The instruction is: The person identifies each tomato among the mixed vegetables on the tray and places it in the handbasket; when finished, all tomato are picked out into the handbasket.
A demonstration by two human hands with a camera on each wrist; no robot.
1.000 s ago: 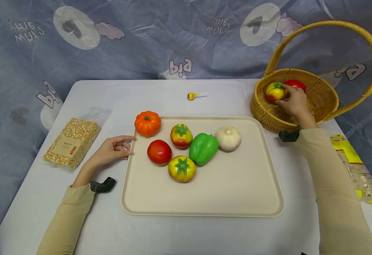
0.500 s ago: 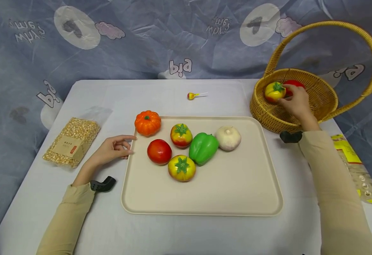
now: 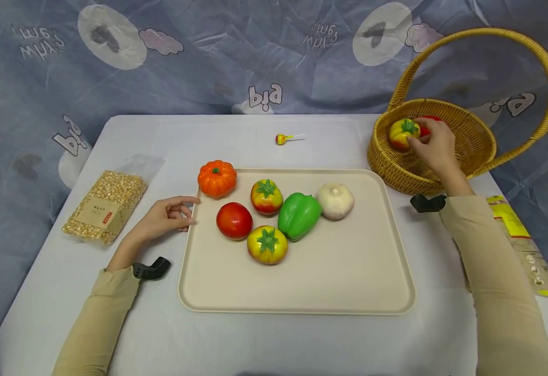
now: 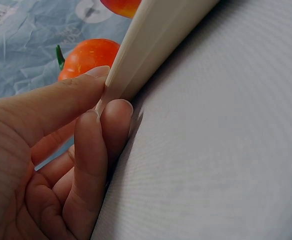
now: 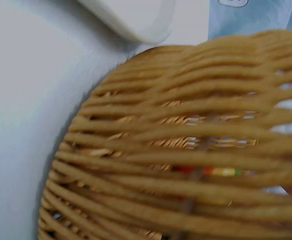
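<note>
Fingers of the right hand reach into the basket.

Plain khaki cloth makes up both long sleeves: the left sleeve, nearer the left edge of the white-covered bench, wrinkles crosswise below its cuff, and the right sleeve, toward the right edge, hangs broader with soft lengthwise folds. At each wrist sits a black, curved, hard-looking mount, the left mount dotted with small holes, the right mount unmarked as far as shows. Bare fingers end in smooth, rounded nails.
</note>
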